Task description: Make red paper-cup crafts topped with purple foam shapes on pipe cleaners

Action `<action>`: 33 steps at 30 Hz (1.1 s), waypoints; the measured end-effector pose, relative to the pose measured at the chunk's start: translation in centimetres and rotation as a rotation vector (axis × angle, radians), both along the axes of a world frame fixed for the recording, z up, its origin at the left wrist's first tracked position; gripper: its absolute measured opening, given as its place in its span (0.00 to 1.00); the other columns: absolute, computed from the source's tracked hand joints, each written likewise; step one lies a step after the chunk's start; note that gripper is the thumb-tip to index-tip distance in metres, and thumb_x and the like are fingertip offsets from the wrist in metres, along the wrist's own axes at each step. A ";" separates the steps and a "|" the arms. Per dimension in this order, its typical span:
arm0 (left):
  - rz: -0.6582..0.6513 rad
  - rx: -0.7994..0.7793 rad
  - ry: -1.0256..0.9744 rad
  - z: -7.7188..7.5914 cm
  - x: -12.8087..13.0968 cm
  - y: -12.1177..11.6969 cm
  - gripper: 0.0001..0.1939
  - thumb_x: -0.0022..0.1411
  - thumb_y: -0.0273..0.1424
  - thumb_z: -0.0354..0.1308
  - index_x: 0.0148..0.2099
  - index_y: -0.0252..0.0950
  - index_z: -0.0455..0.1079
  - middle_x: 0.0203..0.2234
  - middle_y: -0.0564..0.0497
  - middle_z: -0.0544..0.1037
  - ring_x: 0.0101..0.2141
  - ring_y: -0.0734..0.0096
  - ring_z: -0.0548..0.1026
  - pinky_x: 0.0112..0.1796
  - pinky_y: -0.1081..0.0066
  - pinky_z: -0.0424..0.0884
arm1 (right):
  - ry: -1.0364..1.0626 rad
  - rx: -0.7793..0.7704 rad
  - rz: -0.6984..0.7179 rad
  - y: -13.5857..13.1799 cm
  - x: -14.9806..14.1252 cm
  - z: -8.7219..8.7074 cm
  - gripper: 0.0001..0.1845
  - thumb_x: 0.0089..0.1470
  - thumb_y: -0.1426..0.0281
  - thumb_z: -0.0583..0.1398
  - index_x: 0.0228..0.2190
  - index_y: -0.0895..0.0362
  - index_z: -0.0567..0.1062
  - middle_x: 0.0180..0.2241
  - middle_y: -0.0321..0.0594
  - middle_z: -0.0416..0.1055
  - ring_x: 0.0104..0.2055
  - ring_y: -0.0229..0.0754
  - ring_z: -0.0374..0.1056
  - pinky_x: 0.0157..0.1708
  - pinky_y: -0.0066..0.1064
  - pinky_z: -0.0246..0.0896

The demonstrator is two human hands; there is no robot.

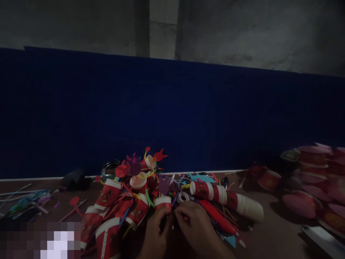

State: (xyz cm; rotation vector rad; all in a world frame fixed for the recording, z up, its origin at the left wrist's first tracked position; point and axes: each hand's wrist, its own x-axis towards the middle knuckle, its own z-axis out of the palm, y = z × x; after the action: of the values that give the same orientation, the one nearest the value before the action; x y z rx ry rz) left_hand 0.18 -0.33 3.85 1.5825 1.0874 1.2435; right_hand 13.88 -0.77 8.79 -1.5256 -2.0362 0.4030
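Note:
My left hand point(158, 230) and my right hand point(196, 225) meet at the front centre with their fingertips pinched close together. Both are closed, and what lies between the fingers is too dark and small to name. A bit of red shows by the right fingers. Just behind my left fingers stands a red and white paper cup point(163, 202), its lower part hidden by the hand. A roll of tape point(183, 197) lies right behind my right hand. To the left, several paper cups point(111, 192) lie heaped with coloured pipe cleaners point(149, 199) and red paper cutouts point(122, 170).
A long row of nested paper cups point(249, 207) lies on its side to the right, with a red pouch-like object point(219, 217) before it. Stacked red and pink pieces point(314, 180) stand far right. A blue partition point(172, 115) closes off the back. Loose strips point(29, 201) lie left.

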 end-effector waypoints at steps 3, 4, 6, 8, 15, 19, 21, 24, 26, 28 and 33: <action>-0.003 0.002 0.015 -0.2 0.0 0.0 0.14 0.60 0.39 0.50 0.29 0.36 0.67 0.23 0.53 0.71 0.27 0.69 0.68 0.29 0.75 0.64 | 0.021 0.017 0.024 0.1 0.2 0.0 0.13 0.53 0.75 0.53 0.26 0.54 0.78 0.29 0.39 0.75 0.34 0.42 0.68 0.36 0.30 0.58; -0.004 0.003 0.015 -0.3 -0.1 0.0 0.14 0.60 0.39 0.50 0.29 0.36 0.67 0.23 0.53 0.71 0.27 0.69 0.68 0.29 0.75 0.64 | 0.023 0.019 0.041 0.1 0.2 0.1 0.13 0.53 0.74 0.53 0.26 0.54 0.78 0.28 0.39 0.75 0.33 0.42 0.68 0.36 0.30 0.58; -0.001 0.008 0.011 -0.5 -0.1 0.2 0.13 0.60 0.38 0.51 0.30 0.36 0.67 0.23 0.53 0.72 0.27 0.70 0.69 0.29 0.76 0.64 | 0.020 0.024 0.068 0.2 0.2 0.3 0.13 0.53 0.74 0.53 0.26 0.53 0.78 0.28 0.38 0.75 0.33 0.42 0.68 0.36 0.30 0.58; 0.005 0.022 0.008 -0.7 -0.1 0.3 0.12 0.60 0.38 0.51 0.30 0.35 0.68 0.24 0.52 0.72 0.27 0.69 0.69 0.29 0.76 0.64 | 0.007 0.029 0.081 0.1 0.2 0.4 0.14 0.53 0.75 0.54 0.26 0.53 0.78 0.28 0.38 0.75 0.33 0.42 0.68 0.37 0.30 0.58; 0.010 0.044 0.030 -0.4 0.1 0.0 0.14 0.61 0.38 0.49 0.29 0.36 0.67 0.22 0.53 0.71 0.26 0.70 0.69 0.28 0.76 0.64 | -0.009 0.035 0.036 0.1 0.0 0.1 0.12 0.47 0.78 0.56 0.24 0.54 0.79 0.27 0.37 0.76 0.33 0.42 0.69 0.37 0.31 0.59; 0.021 0.051 0.015 -0.3 0.1 -0.1 0.14 0.60 0.38 0.51 0.28 0.36 0.68 0.22 0.51 0.72 0.25 0.70 0.69 0.27 0.76 0.65 | 0.087 -0.007 0.026 0.5 0.2 -0.1 0.13 0.47 0.77 0.55 0.23 0.55 0.78 0.25 0.38 0.75 0.30 0.40 0.68 0.32 0.28 0.60; 0.028 0.047 0.006 -0.3 0.1 0.0 0.13 0.60 0.38 0.51 0.28 0.35 0.69 0.22 0.51 0.72 0.25 0.70 0.69 0.27 0.76 0.65 | 0.145 -0.034 0.030 0.9 0.4 -0.3 0.12 0.48 0.76 0.55 0.23 0.56 0.78 0.24 0.38 0.75 0.28 0.39 0.68 0.30 0.27 0.61; 0.044 0.030 -0.003 -0.3 0.1 0.0 0.13 0.59 0.38 0.51 0.30 0.35 0.70 0.20 0.52 0.70 0.25 0.69 0.69 0.28 0.75 0.65 | 0.191 -0.037 0.081 1.1 0.7 -0.4 0.13 0.50 0.74 0.55 0.24 0.56 0.79 0.26 0.38 0.76 0.29 0.39 0.69 0.31 0.27 0.61; 0.040 0.024 -0.006 -0.2 0.1 0.0 0.13 0.59 0.38 0.51 0.32 0.35 0.71 0.20 0.52 0.70 0.25 0.69 0.69 0.28 0.75 0.66 | 0.189 -0.024 0.105 1.1 0.8 -0.3 0.12 0.50 0.75 0.55 0.26 0.54 0.79 0.28 0.38 0.77 0.32 0.40 0.70 0.33 0.28 0.62; 0.036 0.029 0.000 -0.1 0.1 0.0 0.13 0.60 0.38 0.51 0.32 0.34 0.71 0.21 0.52 0.70 0.26 0.69 0.69 0.28 0.75 0.66 | 0.182 -0.021 0.107 1.0 0.8 -0.2 0.12 0.50 0.75 0.56 0.26 0.54 0.80 0.28 0.38 0.77 0.32 0.41 0.70 0.34 0.28 0.62; 0.004 0.045 0.010 0.1 0.1 0.0 0.13 0.61 0.38 0.50 0.31 0.35 0.69 0.23 0.51 0.71 0.26 0.70 0.69 0.29 0.75 0.65 | 0.203 -0.048 0.112 1.0 0.9 -0.4 0.11 0.50 0.74 0.56 0.25 0.54 0.80 0.27 0.37 0.76 0.31 0.40 0.70 0.32 0.28 0.62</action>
State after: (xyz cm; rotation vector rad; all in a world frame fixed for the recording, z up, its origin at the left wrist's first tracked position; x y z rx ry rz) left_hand 0.28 -0.38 3.99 1.6220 1.0765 1.2720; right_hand 14.82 0.23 8.41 -1.3424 -1.9693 0.6286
